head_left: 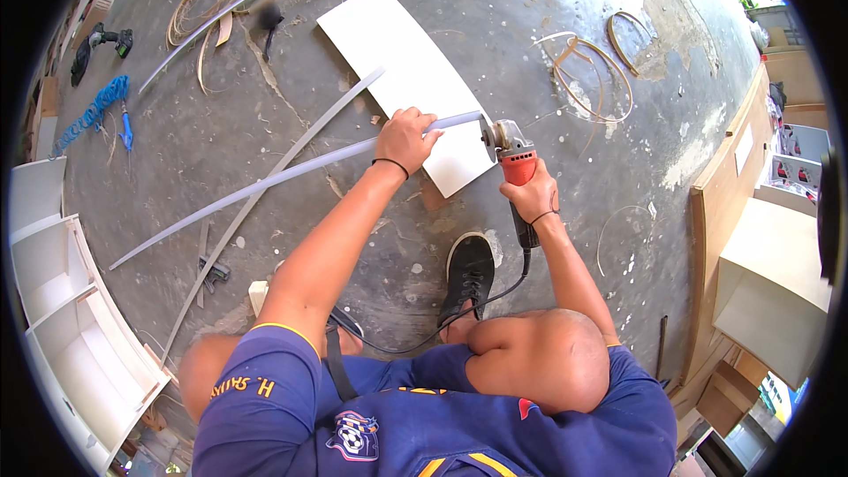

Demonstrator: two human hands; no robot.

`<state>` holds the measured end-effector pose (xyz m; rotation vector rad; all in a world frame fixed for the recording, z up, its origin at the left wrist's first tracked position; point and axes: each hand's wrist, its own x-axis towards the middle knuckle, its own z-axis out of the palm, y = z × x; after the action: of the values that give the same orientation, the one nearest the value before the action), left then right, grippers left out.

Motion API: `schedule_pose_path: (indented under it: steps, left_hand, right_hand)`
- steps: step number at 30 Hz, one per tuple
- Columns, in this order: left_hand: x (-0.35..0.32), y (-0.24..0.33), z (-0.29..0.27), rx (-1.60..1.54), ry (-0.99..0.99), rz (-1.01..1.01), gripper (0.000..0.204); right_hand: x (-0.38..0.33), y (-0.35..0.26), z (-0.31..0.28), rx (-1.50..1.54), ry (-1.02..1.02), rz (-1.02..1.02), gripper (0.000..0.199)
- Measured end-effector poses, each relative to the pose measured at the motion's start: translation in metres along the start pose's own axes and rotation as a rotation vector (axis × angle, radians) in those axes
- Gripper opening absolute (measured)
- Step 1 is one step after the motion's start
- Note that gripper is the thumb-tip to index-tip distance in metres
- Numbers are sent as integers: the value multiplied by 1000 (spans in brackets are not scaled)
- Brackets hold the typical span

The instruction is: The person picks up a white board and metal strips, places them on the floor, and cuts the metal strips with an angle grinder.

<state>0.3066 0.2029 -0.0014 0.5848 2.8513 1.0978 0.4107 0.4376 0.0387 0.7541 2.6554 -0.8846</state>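
Head view: the left hand [406, 137] grips one long grey strip [291, 175] lying across the white board [397, 62]. The right hand [533, 197] clasps one red angle grinder [515, 159] at the board's near corner, its disc at the strip's end; a second grey strip [265, 203] crosses beneath.

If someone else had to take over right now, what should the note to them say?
Left hand grips a long pale strip, pinning it on the white board on the concrete floor.
Right hand holds the red angle grinder, its head at the strip's end.
Done: strip laid and steadied; whether any cut is made cannot be told.
Left: working that end. The cord trails past the black shoe.
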Motion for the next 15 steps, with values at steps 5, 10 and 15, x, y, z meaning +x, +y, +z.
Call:
schedule_pose_path:
  steps: [5, 10, 15]
  left_hand:
    - [1, 3, 3, -10, 3, -1, 27]
    - [3, 4, 4, -15, -32, -30, 26]
    - [3, 4, 5, 2, -38, -21, 26]
  right_hand:
    - [0, 2, 1, -14, 17, -1, 55]
    - [1, 2, 1, 10, 25, -12, 56]
    - [1, 3, 1, 16, 20, -13, 58]
